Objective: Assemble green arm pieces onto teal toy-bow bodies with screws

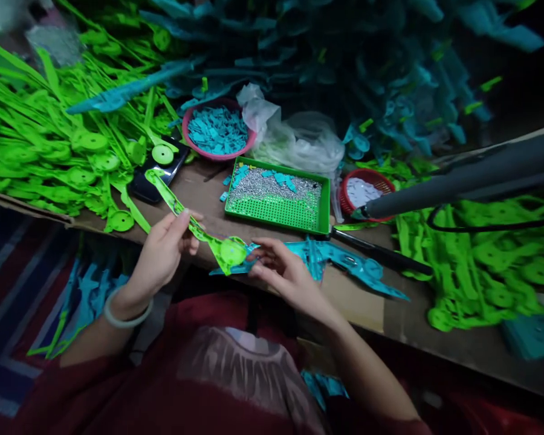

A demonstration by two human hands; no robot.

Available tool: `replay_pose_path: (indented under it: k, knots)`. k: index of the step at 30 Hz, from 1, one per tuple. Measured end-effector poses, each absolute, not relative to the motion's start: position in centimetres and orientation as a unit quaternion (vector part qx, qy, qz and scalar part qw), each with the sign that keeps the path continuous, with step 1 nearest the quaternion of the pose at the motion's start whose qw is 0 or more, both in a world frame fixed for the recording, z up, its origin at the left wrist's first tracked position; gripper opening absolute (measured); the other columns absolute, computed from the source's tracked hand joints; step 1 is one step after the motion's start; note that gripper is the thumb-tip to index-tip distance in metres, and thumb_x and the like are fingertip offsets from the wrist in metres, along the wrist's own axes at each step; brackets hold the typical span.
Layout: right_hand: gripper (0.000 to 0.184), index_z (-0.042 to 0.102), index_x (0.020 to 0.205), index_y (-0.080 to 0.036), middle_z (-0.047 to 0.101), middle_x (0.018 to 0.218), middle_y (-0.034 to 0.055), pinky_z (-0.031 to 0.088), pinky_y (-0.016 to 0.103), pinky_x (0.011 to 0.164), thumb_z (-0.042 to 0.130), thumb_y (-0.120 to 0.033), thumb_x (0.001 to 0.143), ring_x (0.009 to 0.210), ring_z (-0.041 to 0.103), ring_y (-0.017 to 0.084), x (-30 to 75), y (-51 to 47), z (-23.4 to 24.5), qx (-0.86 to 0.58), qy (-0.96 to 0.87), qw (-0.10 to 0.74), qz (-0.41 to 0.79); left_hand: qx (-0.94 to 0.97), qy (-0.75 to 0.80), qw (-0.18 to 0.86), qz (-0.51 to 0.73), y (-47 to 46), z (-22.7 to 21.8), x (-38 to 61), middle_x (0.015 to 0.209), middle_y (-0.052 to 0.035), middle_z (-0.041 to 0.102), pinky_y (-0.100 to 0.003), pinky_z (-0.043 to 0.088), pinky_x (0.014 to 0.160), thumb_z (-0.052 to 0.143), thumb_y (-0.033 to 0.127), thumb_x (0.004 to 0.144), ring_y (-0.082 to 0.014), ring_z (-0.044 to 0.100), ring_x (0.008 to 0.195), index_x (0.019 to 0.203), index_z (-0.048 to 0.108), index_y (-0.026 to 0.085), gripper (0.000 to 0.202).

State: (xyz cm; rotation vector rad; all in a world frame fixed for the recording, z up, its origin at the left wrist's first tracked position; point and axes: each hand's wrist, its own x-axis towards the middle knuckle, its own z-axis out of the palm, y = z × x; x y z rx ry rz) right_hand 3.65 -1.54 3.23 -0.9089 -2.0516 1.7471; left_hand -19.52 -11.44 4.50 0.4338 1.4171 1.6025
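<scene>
The teal heap (367,66) across the top is dark and blurred; single pieces in it cannot be told apart, and it is cut off by the upper edge. The green heap (40,133) at left, flat moulded plastic strips ending in round discs, runs out of frame at left; a second green heap (485,266) at right is cut off likewise. The brown surface (358,302) shows bare only near its front edge. A grey tool body (471,178) enters from the right, its far end out of view. A crumpled clear plastic bag (294,142) lies behind the green tray (276,211), a perforated rectangular tray of small silvery bits too fine to identify. The pink bowl (217,130) holds small teal chips; the red basket (365,190) holds pale pieces, unclear. A dark phone (156,178) is partly buried under green parts. The left hand (163,254) is closed in a pinch on the shaft of the green strip (194,226), which slants above the front edge of the surface. The right hand (281,272), fingers loosely curled, touches the strip's disc end and the teal part (344,263) lying beside it; its exact grip cannot be told
</scene>
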Motion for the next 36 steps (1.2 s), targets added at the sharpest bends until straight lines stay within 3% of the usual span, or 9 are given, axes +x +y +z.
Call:
replay_pose_path:
  k: [3,7,17,21,24,26,28,33,36]
  knots:
    - [0.032,0.061,0.113,-0.02,0.062,0.079,-0.0002,0.046,0.026,0.058,0.06,-0.043,0.09,0.062,0.057,0.012,2.6,-0.5,2.5,-0.359,-0.678,0.132,0.628,0.183,0.589,0.455,0.643,-10.0,2.8,-19.8,0.065,0.0022,0.06,-0.016,0.047,0.045,0.082,0.057,0.071,-0.0071,0.054,0.051,0.086,0.068,0.014,0.048]
    - [0.023,0.069,0.09,-0.018,0.068,0.08,0.0034,0.046,0.028,0.067,0.059,-0.038,0.09,0.075,0.062,0.016,3.5,1.4,1.3,-0.379,-0.732,0.143,0.548,0.16,0.596,0.51,0.599,-9.4,-0.2,-19.1,0.064,0.0018,0.061,-0.017,0.051,0.048,0.081,0.06,0.069,-0.0079,0.057,0.053,0.087,0.067,0.012,0.053]
    - [0.019,0.069,0.088,-0.019,0.067,0.076,0.0023,0.045,0.026,0.065,0.055,-0.03,0.096,0.072,0.062,0.015,4.2,1.7,0.5,-0.325,-0.792,0.119,0.502,0.199,0.65,0.55,0.486,-8.8,-0.8,-20.2,0.063,-0.0018,0.066,-0.023,0.056,0.055,0.068,0.056,0.084,-0.0134,0.065,0.057,0.082,0.059,0.015,0.042]
    - [0.014,0.067,0.094,-0.019,0.059,0.073,0.0006,0.043,0.024,0.061,0.055,-0.023,0.096,0.067,0.058,0.012,4.3,1.3,0.6,-0.275,-0.841,0.126,0.449,0.379,0.764,0.394,0.344,-10.0,0.5,-21.0,0.054,-0.0015,0.058,-0.024,0.049,0.05,0.051,0.052,0.096,-0.0135,0.058,0.049,0.067,0.059,0.017,0.047]
    - [0.014,0.066,0.104,-0.017,0.058,0.077,0.0024,0.045,0.024,0.062,0.054,-0.019,0.096,0.071,0.059,0.012,4.3,0.6,1.0,-0.235,-0.882,0.13,0.387,0.532,0.777,0.174,0.289,-11.4,1.3,-20.7,0.081,-0.0058,0.065,-0.028,0.054,0.067,0.059,0.04,0.095,-0.0177,0.064,0.073,0.089,0.067,0.016,0.026]
    - [0.018,0.066,0.108,-0.016,0.06,0.081,0.0042,0.046,0.024,0.063,0.052,-0.018,0.097,0.072,0.059,0.013,4.0,0.0,1.5,-0.198,-0.911,0.119,0.341,0.604,0.731,0.13,0.289,-12.0,1.2,-20.1,0.111,-0.0119,0.064,-0.032,0.056,0.081,0.061,0.029,0.095,-0.0216,0.065,0.097,0.12,0.06,0.016,0.029]
    - [0.021,0.066,0.109,-0.016,0.061,0.082,0.0049,0.045,0.025,0.061,0.048,-0.02,0.099,0.071,0.058,0.014,3.5,-0.4,2.2,-0.162,-0.934,0.098,0.304,0.665,0.674,0.148,0.286,-12.0,0.5,-19.6,0.127,-0.0153,0.058,-0.037,0.055,0.092,0.058,0.022,0.096,-0.0236,0.062,0.112,0.135,0.051,0.017,0.04]
    - [0.024,0.068,0.104,-0.019,0.06,0.076,0.0026,0.036,0.026,0.051,0.046,-0.025,0.1,0.061,0.054,0.012,2.8,0.0,2.8,-0.121,-0.952,0.057,0.274,0.707,0.608,0.164,0.321,-11.6,-2.2,-19.6,0.116,-0.012,0.067,-0.037,0.055,0.096,0.054,0.017,0.098,-0.0205,0.064,0.11,0.122,0.059,0.016,0.025]
    - [0.024,0.069,0.101,-0.018,0.062,0.077,0.003,0.04,0.025,0.054,0.047,-0.026,0.1,0.064,0.058,0.012,2.8,0.7,2.2,-0.153,-0.935,0.044,0.316,0.717,0.587,0.144,0.347,-12.1,-3.3,-20.1,0.121,-0.0119,0.069,-0.035,0.055,0.096,0.053,0.014,0.097,-0.0191,0.066,0.111,0.122,0.062,0.018,0.027]
